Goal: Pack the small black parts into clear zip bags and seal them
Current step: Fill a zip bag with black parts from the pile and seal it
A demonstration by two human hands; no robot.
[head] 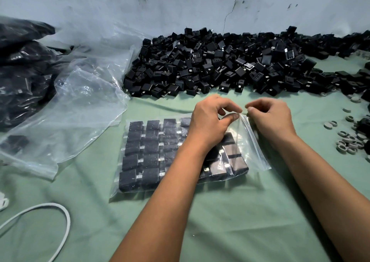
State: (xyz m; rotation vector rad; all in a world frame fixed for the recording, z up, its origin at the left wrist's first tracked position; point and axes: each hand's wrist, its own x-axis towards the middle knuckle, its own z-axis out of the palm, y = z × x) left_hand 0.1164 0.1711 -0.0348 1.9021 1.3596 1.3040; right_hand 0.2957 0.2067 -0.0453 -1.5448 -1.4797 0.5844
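Both hands pinch the far corner of the zip bag [180,153] on the table [220,221]: left hand [208,121] and right hand [270,119] meet there, the unsealed zip strip [254,139] running back toward the person under the right grip.

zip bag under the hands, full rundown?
The zip bag is clear, glossy plastic, lying flat on the green cloth. Black parts fill it in neat rows. Its zip edge runs along the right side. The left hand and right hand pinch that edge at its far corner.
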